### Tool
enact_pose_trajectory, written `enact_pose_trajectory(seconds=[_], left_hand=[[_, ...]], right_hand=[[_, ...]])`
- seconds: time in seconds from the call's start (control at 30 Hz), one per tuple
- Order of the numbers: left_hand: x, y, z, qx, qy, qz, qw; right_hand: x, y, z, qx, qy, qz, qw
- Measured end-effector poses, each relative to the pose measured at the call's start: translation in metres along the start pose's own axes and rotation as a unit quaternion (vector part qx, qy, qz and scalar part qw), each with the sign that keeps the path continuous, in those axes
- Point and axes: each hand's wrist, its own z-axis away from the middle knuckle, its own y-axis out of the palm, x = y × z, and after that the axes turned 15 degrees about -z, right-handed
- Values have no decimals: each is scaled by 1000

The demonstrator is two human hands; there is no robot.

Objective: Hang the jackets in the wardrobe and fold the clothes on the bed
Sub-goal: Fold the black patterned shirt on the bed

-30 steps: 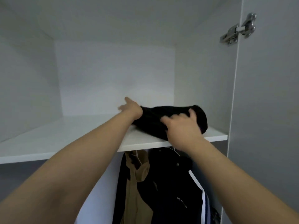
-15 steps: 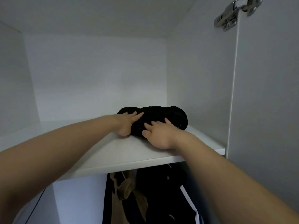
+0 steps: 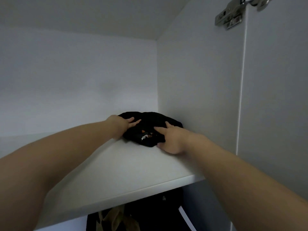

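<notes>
Black garment (image 3: 150, 121) on white shelf (image 3: 126, 165)

Hinge (image 3: 233, 15): silver metal, concealed type, upper right, bridging side panel and door; its top is cut by the frame edge.
Door (image 3: 275, 97): plain pale grey slab, standing open at far right, its inner edge running nearly vertical.
Side panel (image 3: 196, 80): white, unmarked, right of the compartment.
Back panel (image 3: 75, 80): white, plain, meeting the side panel in a vertical corner.
Top panel (image 3: 83, 14): flat, in grey shade.
Shelf (image 3: 125, 172): white board, butting against the side panel, its front edge rising toward the right.
</notes>
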Motion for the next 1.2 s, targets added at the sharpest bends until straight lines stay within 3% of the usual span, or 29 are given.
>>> enact_pose_trajectory(seconds=[0.1,0.27,0.4,0.5,0.6,0.63,0.73,0.8,0.87,0.97,1.0,1.07,1.2], left_hand=[[-4,-4,-25,-21,-18,-20,999],[18,-17,-49,-52,36,104,993],[37,-32,-53,-57,-12,136,989],[39,-26,-71,-17,5,306,952],[19,-9,-92,-50,18,403,914],[8,-3,-100,-33,14,471,881],[-9,-9,-103,47,41,720,691],[-7,-16,-101,70,42,767,637],[-8,-16,-99,23,25,710,703],[-4,-19,-84,-40,3,403,914],[-5,-23,-79,-58,6,306,950],[-2,-38,-56,-68,20,183,980],[1,-79,-5,-132,9,135,982]], right_hand=[[-1,-2,-16,24,4,43,999],[8,-7,-45,-7,-1,119,993],[11,0,-66,-29,-4,126,992],[15,3,-77,-40,-4,134,990],[13,3,-79,-63,-11,137,989],[11,3,-78,-69,-12,135,988],[5,4,-72,-59,-10,106,993],[3,3,-72,-51,-1,79,996],[2,4,-73,-54,3,67,996],[3,11,-69,-30,36,50,998],[6,12,-66,-17,48,38,998],[11,7,-51,-2,63,-25,998],[14,-17,-14,-89,71,-119,986]])
